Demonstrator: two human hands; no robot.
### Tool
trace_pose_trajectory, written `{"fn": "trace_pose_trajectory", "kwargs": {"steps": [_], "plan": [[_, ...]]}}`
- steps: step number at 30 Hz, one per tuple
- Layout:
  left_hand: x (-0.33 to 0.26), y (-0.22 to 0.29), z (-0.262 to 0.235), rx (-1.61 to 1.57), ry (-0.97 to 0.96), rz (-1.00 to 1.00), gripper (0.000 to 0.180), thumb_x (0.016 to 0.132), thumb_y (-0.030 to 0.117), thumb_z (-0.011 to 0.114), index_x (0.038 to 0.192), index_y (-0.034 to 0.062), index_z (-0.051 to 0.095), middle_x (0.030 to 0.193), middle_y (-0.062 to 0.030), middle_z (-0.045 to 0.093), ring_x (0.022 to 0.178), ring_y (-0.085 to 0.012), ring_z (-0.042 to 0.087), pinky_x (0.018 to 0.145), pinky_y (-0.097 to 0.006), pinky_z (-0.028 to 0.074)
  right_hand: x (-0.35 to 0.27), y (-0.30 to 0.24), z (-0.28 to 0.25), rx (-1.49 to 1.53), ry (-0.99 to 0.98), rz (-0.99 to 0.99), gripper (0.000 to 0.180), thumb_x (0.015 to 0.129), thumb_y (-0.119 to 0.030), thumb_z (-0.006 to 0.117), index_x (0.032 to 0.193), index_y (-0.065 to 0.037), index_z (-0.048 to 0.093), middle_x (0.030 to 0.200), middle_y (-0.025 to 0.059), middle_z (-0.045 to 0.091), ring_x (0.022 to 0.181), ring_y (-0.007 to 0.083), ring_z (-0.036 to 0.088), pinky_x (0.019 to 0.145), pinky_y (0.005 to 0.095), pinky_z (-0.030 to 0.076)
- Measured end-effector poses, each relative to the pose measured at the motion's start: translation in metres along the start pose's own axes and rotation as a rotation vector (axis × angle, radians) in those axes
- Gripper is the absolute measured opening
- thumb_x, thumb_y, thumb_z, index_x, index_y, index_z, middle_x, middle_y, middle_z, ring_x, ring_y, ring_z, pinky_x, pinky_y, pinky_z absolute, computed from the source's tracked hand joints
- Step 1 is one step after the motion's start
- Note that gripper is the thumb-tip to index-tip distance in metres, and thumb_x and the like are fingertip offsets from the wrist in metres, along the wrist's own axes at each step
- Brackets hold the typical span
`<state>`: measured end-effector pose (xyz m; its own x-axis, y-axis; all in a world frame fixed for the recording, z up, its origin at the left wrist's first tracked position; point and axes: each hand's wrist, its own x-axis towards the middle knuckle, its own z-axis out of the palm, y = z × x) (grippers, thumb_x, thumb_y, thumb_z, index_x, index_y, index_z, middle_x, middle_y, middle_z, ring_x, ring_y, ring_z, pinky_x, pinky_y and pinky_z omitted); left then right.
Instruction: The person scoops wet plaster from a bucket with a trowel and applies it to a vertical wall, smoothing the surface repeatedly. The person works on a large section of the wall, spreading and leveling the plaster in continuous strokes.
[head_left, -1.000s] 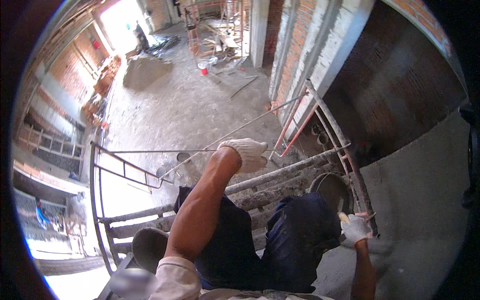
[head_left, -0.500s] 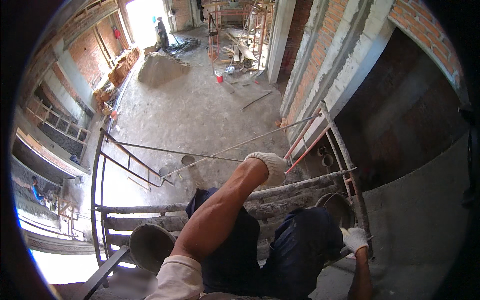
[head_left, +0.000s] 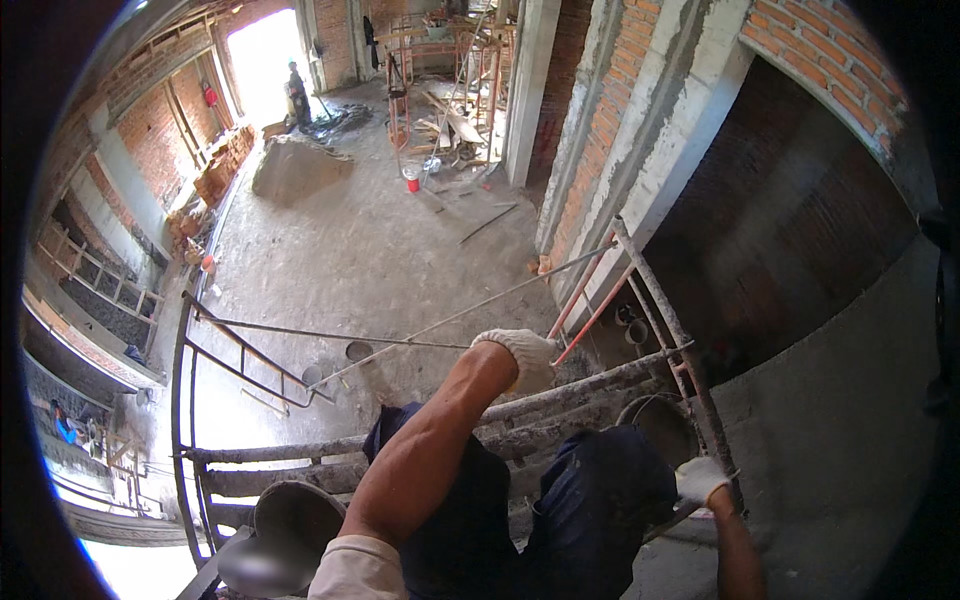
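Observation:
My left hand (head_left: 520, 360), in a white knit glove, reaches forward above the scaffold rail (head_left: 590, 385). Its fingers are hidden behind the glove's back, close to the lower ends of red scaffold tubes (head_left: 590, 318). Down at the right, my right hand (head_left: 703, 480), also gloved, is closed around a grey scaffold tube (head_left: 672, 520) beside the upright post (head_left: 690, 375). My bent legs (head_left: 600, 500) in dark trousers are between the two arms. A round bucket (head_left: 660, 425) stands just ahead of the right knee. Another bucket (head_left: 300, 510) is beside my left arm, partly covered by a blurred patch.
Well below the scaffold lies a concrete floor (head_left: 380, 250) with a sand pile (head_left: 300, 168). A person (head_left: 298, 95) stands near the bright doorway. Scrap boards (head_left: 455, 125) lie by another scaffold. A grey plastered wall (head_left: 830, 430) curves close on my right; thin braces (head_left: 450, 318) cross ahead.
My view has turned slightly right, so the room has shifted left in the picture. Both hands keep nearly the same places on the scaffold.

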<state>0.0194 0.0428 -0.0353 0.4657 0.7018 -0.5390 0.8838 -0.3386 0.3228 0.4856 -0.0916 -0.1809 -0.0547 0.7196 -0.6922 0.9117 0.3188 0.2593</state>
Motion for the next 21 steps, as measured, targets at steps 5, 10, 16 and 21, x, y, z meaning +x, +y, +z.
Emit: {"fn": "trace_pose_trajectory", "kwargs": {"steps": [5, 10, 16, 21], "plan": [[0.002, -0.002, 0.002, -0.044, 0.026, 0.02, 0.052, 0.102, 0.04, 0.058, 0.142, 0.0068, 0.055, 0.126, -0.0229, 0.071, 0.12, -0.0413, 0.068, 0.101, -0.052, 0.053, -0.026, -0.018, -0.025, 0.109, 0.067, -0.122, 0.03, 0.092, -0.026, 0.054, 0.105, -0.013, 0.078, 0.104, 0.0237, 0.076, 0.102, 0.0446, 0.073, 0.09, 0.054, 0.058], [0.005, -0.007, 0.004, 0.073, 0.127, 0.098, 0.045, 0.102, 0.036, 0.058, 0.135, 0.0044, 0.059, 0.124, -0.0244, 0.071, 0.113, -0.0427, 0.068, 0.1, -0.051, 0.052, -0.084, -0.013, -0.082, -0.117, 0.092, -0.072, 0.03, 0.091, -0.044, 0.07, 0.108, -0.022, 0.081, 0.104, 0.0152, 0.078, 0.097, 0.0358, 0.076, 0.087, 0.0515, 0.059], [0.001, -0.009, 0.001, -0.044, 0.131, 0.088, 0.07, 0.1, 0.033, 0.058, 0.159, -0.0015, 0.041, 0.149, -0.0317, 0.056, 0.141, -0.0381, 0.056, 0.117, -0.041, 0.044, -0.098, 0.024, -0.132, -0.175, 0.234, 0.158, 0.015, 0.087, -0.019, 0.069, 0.089, -0.012, 0.082, 0.087, 0.0115, 0.079, 0.081, 0.0282, 0.078, 0.066, 0.0458, 0.059], [-0.004, 0.005, 0.001, 0.011, 0.161, 0.083, 0.067, 0.099, 0.035, 0.06, 0.155, 0.0015, 0.048, 0.131, -0.0349, 0.065, 0.127, -0.0462, 0.063, 0.107, -0.05, 0.048, -0.024, -0.001, -0.109, -0.184, 0.654, 0.068, 0.016, 0.088, -0.017, 0.066, 0.093, -0.009, 0.079, 0.083, 0.0129, 0.077, 0.08, 0.0314, 0.078, 0.065, 0.0465, 0.059]]}}
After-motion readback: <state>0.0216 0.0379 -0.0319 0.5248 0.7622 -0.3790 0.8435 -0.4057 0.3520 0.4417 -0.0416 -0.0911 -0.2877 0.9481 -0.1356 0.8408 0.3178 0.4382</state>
